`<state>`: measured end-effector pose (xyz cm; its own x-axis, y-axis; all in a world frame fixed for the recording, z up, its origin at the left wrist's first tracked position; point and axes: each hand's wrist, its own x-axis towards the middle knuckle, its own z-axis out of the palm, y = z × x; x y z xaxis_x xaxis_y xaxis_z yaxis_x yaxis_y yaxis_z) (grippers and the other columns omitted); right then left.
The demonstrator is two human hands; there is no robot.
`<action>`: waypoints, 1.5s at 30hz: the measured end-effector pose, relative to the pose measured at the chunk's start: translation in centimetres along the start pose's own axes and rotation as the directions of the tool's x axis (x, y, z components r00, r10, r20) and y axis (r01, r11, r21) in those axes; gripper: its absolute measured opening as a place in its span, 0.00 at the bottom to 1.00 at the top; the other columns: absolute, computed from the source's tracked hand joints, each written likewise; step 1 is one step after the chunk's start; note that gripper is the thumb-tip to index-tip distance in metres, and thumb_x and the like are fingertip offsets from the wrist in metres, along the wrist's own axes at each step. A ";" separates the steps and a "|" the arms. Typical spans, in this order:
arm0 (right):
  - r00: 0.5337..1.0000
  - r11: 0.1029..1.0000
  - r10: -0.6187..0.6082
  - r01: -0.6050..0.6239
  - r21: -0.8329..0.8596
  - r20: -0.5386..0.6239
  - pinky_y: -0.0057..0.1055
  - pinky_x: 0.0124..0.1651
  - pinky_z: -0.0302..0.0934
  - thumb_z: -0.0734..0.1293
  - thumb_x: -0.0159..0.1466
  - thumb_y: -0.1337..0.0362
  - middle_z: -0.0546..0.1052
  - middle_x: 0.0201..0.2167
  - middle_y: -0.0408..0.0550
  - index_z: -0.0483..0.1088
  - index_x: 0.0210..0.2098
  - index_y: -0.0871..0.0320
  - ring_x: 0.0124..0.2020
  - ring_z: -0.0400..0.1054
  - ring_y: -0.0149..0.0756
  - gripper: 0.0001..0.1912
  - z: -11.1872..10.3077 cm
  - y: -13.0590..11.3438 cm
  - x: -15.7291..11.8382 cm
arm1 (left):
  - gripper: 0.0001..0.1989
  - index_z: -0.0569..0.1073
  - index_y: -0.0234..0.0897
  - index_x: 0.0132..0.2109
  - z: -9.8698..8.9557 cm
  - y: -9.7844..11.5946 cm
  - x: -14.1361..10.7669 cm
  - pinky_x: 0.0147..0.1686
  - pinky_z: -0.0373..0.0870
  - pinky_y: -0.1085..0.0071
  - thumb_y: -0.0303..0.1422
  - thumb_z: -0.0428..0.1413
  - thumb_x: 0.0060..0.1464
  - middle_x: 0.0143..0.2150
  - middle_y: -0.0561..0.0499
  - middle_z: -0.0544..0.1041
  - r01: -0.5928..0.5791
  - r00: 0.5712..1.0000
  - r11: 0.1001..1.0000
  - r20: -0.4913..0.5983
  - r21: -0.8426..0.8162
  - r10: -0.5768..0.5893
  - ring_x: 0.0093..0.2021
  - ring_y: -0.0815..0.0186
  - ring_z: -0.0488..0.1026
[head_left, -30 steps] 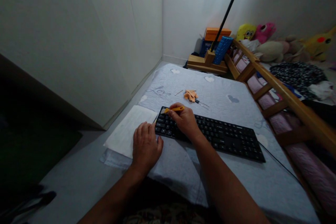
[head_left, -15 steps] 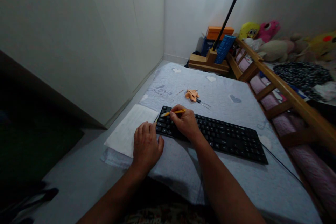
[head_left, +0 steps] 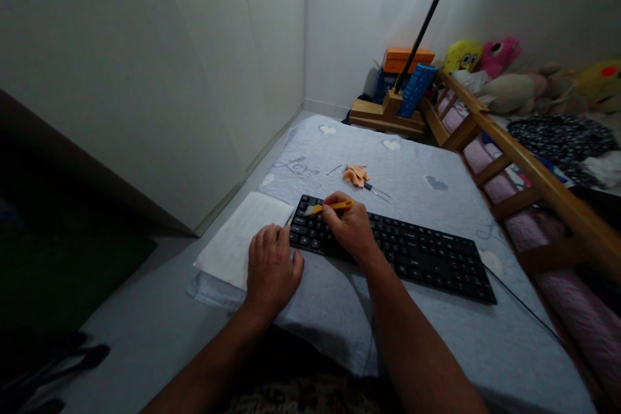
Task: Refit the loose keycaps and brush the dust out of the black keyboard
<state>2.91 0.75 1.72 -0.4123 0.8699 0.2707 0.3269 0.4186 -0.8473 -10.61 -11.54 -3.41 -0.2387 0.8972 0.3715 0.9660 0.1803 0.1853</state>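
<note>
A black keyboard (head_left: 427,252) lies at a slant on the cloth-covered table. In my right hand (head_left: 352,226) is a small brush (head_left: 342,205) with a yellow handle. Its pale bristles are over the keys at the keyboard's left end. My left hand (head_left: 272,262) lies on a white paper sheet (head_left: 233,233), fingers stretched out and thumb apart, close to the keyboard's left edge. By its fingertips, a small yellow-green thing shows only in part. Beyond the keyboard are a crumpled orange cloth (head_left: 356,175), a dark-handled metal tool (head_left: 376,190) and a thin white stick (head_left: 334,169).
A cable (head_left: 524,307) runs from the keyboard off to the right. The wooden bed rail (head_left: 533,155) borders the table's right side. A white cabinet (head_left: 194,65) stands to the left. Behind the table is a wooden stand (head_left: 383,113) with a black pole.
My right hand and the brush have shifted slightly to the right over the keys, and the brush lies at a slightly different angle. The left hand has stayed in place.
</note>
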 end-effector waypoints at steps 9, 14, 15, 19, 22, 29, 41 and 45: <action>0.999 0.987 0.023 -0.017 -0.162 0.039 0.29 0.31 0.56 0.62 0.61 0.64 0.71 0.20 0.41 0.70 0.30 0.55 0.22 0.64 0.33 0.06 -0.2 0.2 0.2 | 0.18 0.70 0.30 0.55 -0.1 0.0 0.0 0.59 0.63 0.52 0.30 0.54 0.58 0.52 0.37 0.71 0.008 1.000 1.000 -0.001 -0.018 -0.008 0.56 0.48 0.67; 0.997 0.972 0.035 -0.050 -0.229 -0.069 0.30 0.28 0.53 0.62 0.57 0.66 0.67 0.16 0.40 0.67 0.26 0.55 0.19 0.62 0.33 0.04 -1.8 0.4 0.2 | 0.19 0.70 0.28 0.55 0.0 0.1 0.0 0.59 0.63 0.51 0.30 0.54 0.58 0.52 0.35 0.72 0.008 1.000 1.000 0.003 -0.028 -0.008 0.55 0.47 0.66; 0.996 0.979 0.046 -0.060 -0.197 -0.074 0.30 0.27 0.52 0.62 0.57 0.65 0.66 0.16 0.39 0.67 0.26 0.55 0.19 0.61 0.33 0.04 -1.9 0.4 0.2 | 0.19 0.70 0.28 0.55 0.0 0.1 0.1 0.59 0.63 0.51 0.30 0.54 0.57 0.52 0.35 0.72 0.008 1.000 1.000 0.002 -0.030 -0.008 0.56 0.47 0.66; 0.997 0.997 0.072 -0.072 0.018 -0.022 0.28 0.26 0.54 0.62 0.60 0.62 0.70 0.20 0.40 0.68 0.30 0.55 0.21 0.64 0.32 0.06 -1.2 0.6 0.1 | 0.18 0.70 0.30 0.55 -0.1 0.1 0.0 0.59 0.63 0.51 0.29 0.53 0.57 0.52 0.35 0.72 0.012 1.000 0.999 -0.005 -0.039 -0.012 0.56 0.48 0.66; 0.997 0.997 0.057 -0.059 0.052 0.045 0.28 0.29 0.57 0.62 0.61 0.60 0.72 0.23 0.41 0.69 0.33 0.55 0.23 0.66 0.33 0.07 -0.6 0.7 0.0 | 0.18 0.69 0.33 0.55 -0.1 0.1 0.0 0.59 0.63 0.51 0.29 0.54 0.57 0.52 0.37 0.72 0.013 1.000 0.999 -0.007 -0.042 -0.013 0.55 0.48 0.67; 0.997 0.968 0.069 -0.071 -0.239 -0.017 0.31 0.31 0.54 0.61 0.57 0.65 0.69 0.18 0.41 0.68 0.26 0.54 0.22 0.64 0.35 0.06 -2.1 0.7 0.1 | 0.18 0.69 0.33 0.54 0.0 0.0 0.0 0.59 0.63 0.52 0.29 0.54 0.56 0.51 0.37 0.72 0.011 1.000 0.999 -0.010 -0.050 -0.012 0.55 0.48 0.67; 0.995 0.995 0.099 -0.100 0.030 0.004 0.29 0.29 0.57 0.61 0.60 0.60 0.72 0.21 0.41 0.69 0.32 0.55 0.23 0.66 0.34 0.08 -2.4 1.2 -0.3 | 0.19 0.69 0.32 0.55 0.0 -0.1 0.0 0.59 0.63 0.51 0.30 0.54 0.57 0.52 0.36 0.72 0.007 1.000 0.999 -0.004 -0.040 -0.007 0.56 0.48 0.67; 0.996 0.987 0.087 -0.088 -0.134 -0.014 0.30 0.31 0.57 0.61 0.58 0.63 0.71 0.20 0.41 0.70 0.29 0.55 0.23 0.66 0.35 0.07 -2.4 1.2 -0.3 | 0.18 0.69 0.32 0.55 0.1 -0.1 -0.1 0.59 0.63 0.51 0.30 0.54 0.57 0.52 0.37 0.71 0.008 1.000 0.999 -0.013 -0.038 -0.008 0.56 0.48 0.67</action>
<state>5.50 1.61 1.74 -0.3703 0.9066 0.2024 0.4733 0.3716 -0.7987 -10.67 -11.55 -3.57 -0.2480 0.8904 0.3817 0.9596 0.1717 0.2228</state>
